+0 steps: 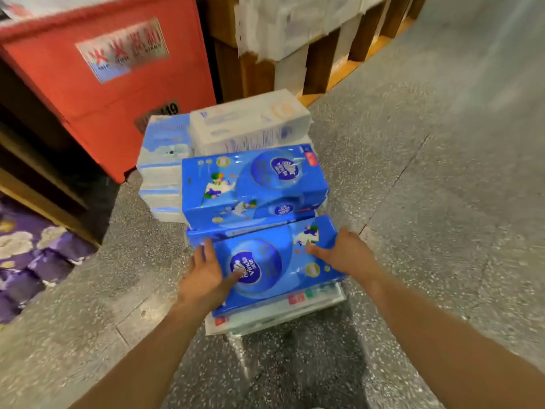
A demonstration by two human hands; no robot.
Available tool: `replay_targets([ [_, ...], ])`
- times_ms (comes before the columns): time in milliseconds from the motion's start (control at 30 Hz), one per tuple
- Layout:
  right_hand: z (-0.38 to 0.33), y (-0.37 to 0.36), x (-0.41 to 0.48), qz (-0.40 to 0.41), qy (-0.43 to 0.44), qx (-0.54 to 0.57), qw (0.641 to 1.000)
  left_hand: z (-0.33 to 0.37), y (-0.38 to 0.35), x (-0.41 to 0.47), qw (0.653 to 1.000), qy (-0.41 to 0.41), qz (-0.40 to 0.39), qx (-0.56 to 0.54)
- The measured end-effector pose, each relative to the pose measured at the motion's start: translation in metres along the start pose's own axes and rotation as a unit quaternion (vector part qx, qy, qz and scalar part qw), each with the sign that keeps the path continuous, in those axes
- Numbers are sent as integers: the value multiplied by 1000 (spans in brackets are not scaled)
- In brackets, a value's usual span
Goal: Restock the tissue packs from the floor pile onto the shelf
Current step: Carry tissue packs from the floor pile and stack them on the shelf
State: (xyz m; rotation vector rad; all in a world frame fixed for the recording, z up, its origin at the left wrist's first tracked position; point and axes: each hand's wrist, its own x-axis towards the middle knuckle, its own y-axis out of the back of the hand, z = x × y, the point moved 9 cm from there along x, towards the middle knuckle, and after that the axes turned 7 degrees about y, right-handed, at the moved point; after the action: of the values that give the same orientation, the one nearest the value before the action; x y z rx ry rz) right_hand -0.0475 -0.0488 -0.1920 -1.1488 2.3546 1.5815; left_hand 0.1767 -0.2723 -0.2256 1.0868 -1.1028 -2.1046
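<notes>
1. Task thing: the near blue pack (274, 261) sits between the grips, on top of the floor pile and not yet lifted, judging by how it lies.
2. Left grip (203, 273): apart, fingers straight along the pack's left side, thumb on the top face. It presses the pack and does not clamp it.
3. Right grip (345, 255): on the pack's right edge with one digit on the top face. The rest is hidden behind the edge, so I cannot tell if it is clamped.
4. Risk: the wrap looks glossy. A flat-sided squeeze could let the pack slide out downward on the lift.
5. Risk: the pack lies skewed on the white pack (309, 302) directly beneath the grips. Dragging instead of lifting could pull that one out of the pile.
6. Risk: the second blue pack (253, 184) just beyond the grips sits higher and close. A forward tilt on the lift could knock it into the white top pack (250, 125) or the pale blue pack (163, 160) further beyond.
7. Risk: soft packs dent, and over-squeezing to stop a slip would crush the sides.
8. Containers: the red bin (118, 113) stands well beyond and left of the left grip. Its contents are blurred, so I cannot tell what it holds.
9. The low shelf bay (44, 208) left of the left grip holds purple packs (38, 255).
10. The wooden shelf (321, 63) far beyond the right grip holds white packs (280, 25), too blurred to identify.
</notes>
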Motion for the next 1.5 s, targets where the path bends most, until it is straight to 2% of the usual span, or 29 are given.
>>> replay_targets([
  [100, 13, -20, 21, 12, -25, 74, 997, -23, -28, 14, 996, 68, -6, -65],
  [200, 15, -30, 34, 16, -21, 130, 991, -33, -42, 20, 977, 108, -44, -178],
  [367, 5, -11, 9, 79, -19, 196, 977, -26, -5, -7, 963, 129, -28, -236],
  [467, -25, 33, -31, 115, -26, 209, 971, -16, 56, -48, 955, 132, 4, -266],
  [567, -82, 99, -81, 137, 6, 210, 968, -5, 140, -92, 953, 121, 26, -275],
  [867, -255, 325, -271, 155, 75, 240, 955, 69, 461, -277, 942, 55, 118, -308],
  [1000, -299, 393, -350, 138, 101, 252, 952, 90, 554, -360, 939, 38, 140, -311],
  [1100, -319, 437, -402, 136, 118, 278, 943, 109, 604, -418, 936, 33, 155, -316],
  [1200, -336, 472, -443, 125, 171, 270, 939, 119, 633, -468, 927, 45, 182, -324],
  [1367, -357, 513, -479, 98, 241, 268, 928, 120, 654, -540, 901, 66, 248, -351],
  [1500, -398, 516, -504, 48, 304, 253, 917, 92, 656, -599, 870, 99, 303, -376],
])
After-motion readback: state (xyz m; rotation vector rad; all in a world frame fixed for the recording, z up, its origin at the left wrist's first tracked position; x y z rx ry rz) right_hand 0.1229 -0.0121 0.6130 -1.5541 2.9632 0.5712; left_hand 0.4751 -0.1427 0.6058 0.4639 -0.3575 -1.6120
